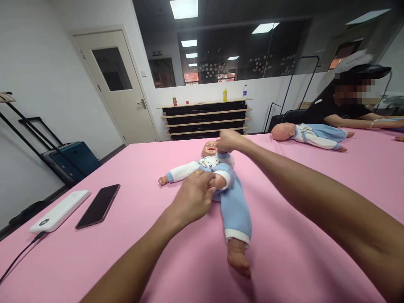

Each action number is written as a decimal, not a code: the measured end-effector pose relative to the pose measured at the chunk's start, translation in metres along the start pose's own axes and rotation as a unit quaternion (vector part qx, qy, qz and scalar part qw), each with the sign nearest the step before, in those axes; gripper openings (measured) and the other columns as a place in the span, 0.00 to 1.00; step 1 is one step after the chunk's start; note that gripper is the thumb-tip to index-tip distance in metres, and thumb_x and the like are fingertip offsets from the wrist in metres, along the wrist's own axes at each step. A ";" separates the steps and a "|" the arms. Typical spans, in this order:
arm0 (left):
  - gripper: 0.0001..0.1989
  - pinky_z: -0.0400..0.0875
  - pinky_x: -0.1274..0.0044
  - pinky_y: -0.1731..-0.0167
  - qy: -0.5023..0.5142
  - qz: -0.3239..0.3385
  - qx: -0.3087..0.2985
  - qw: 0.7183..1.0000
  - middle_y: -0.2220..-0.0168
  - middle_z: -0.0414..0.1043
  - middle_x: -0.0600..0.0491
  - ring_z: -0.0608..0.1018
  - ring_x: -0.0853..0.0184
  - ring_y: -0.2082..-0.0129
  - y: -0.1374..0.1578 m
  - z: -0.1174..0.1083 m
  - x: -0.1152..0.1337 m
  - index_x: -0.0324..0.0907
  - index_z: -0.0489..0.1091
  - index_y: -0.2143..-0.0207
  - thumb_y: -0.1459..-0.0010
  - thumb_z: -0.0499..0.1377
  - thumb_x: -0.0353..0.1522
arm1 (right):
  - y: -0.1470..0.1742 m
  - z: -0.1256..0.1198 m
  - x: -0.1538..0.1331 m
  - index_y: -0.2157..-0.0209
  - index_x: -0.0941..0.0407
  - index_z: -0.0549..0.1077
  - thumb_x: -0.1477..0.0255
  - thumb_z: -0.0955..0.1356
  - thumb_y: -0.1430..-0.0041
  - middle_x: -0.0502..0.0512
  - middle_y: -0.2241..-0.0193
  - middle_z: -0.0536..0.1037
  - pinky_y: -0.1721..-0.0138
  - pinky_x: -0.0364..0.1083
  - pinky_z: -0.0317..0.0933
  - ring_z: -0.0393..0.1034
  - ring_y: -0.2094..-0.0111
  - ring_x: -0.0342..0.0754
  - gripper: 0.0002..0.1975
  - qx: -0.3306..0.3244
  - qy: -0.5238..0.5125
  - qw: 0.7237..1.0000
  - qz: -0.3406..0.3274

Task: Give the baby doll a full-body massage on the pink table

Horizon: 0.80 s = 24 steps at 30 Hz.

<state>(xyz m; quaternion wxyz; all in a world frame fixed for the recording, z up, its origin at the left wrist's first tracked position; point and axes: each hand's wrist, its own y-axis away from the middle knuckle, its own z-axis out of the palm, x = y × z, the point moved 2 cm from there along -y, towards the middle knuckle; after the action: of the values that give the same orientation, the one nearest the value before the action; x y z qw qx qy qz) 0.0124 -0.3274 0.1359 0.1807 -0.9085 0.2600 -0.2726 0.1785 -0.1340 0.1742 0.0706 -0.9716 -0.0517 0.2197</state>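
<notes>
A baby doll (236,202) in a light blue and white outfit lies on its back on the pink tabletop (284,252), head away from me. My left hand (195,192) is closed around the foot of its bent, raised leg. The doll's other leg is stretched out toward me, its bare foot showing. Beside the doll's head, my right hand (229,141) is closed on the end of the doll's lifted arm; my fingers cover the doll's hand. The doll's other arm points out to the left, lying on the table.
To the left lie a black phone (98,206) and a white power bank (59,211) with a cable. A second doll (311,134) rests at the right, near a co-worker (347,101) at the table. A shelf (205,120) with bottles stands behind; a suitcase (74,162) is on the left.
</notes>
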 end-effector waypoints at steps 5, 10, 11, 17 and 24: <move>0.06 0.66 0.73 0.64 0.014 0.008 -0.007 1.000 0.67 0.71 0.50 0.72 0.64 0.65 -0.035 0.046 -0.004 0.40 0.68 0.69 0.47 0.53 0.24 | 0.011 0.054 -0.056 0.63 0.62 0.78 0.70 0.69 0.49 0.67 0.64 0.79 0.67 0.43 0.60 0.73 0.62 0.54 0.13 -0.029 0.163 0.975 -0.146; 0.08 0.67 0.73 0.63 0.043 -0.040 0.017 0.998 0.67 0.72 0.53 0.73 0.65 0.65 -0.001 0.007 -0.010 0.42 0.71 0.64 0.44 0.53 0.27 | 0.003 0.027 -0.002 0.67 0.64 0.77 0.66 0.69 0.47 0.66 0.67 0.79 0.69 0.41 0.59 0.72 0.67 0.51 0.14 0.017 0.085 0.992 -0.094; 0.09 0.67 0.73 0.62 0.045 -0.054 0.029 0.997 0.65 0.73 0.53 0.73 0.65 0.64 0.012 -0.005 -0.011 0.43 0.71 0.61 0.43 0.54 0.28 | 0.001 0.015 0.018 0.68 0.64 0.76 0.65 0.69 0.46 0.65 0.69 0.79 0.70 0.41 0.59 0.72 0.68 0.50 0.14 0.047 0.048 0.996 -0.065; 0.12 0.71 0.72 0.62 0.019 -0.178 0.047 0.983 0.56 0.74 0.54 0.75 0.60 0.58 0.110 -0.037 -0.034 0.50 0.71 0.56 0.43 0.56 0.36 | 0.020 0.000 0.158 0.71 0.61 0.70 0.65 0.71 0.45 0.55 0.79 0.71 0.72 0.44 0.66 0.65 0.78 0.43 0.13 0.117 -0.332 0.917 0.187; 0.14 0.73 0.69 0.60 0.038 -0.254 -0.027 0.966 0.57 0.75 0.52 0.77 0.58 0.58 0.155 -0.003 -0.062 0.47 0.70 0.53 0.40 0.53 0.38 | 0.062 0.049 0.209 0.72 0.60 0.66 0.77 0.64 0.38 0.48 0.84 0.64 0.75 0.43 0.69 0.61 0.83 0.40 0.08 0.063 -0.374 0.884 0.274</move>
<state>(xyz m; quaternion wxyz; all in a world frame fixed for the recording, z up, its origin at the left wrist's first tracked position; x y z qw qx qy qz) -0.0917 -0.4162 0.0406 0.0710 -0.9382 0.0350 -0.3368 0.3493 -0.1620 0.0323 0.0443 -0.7860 0.2084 0.5804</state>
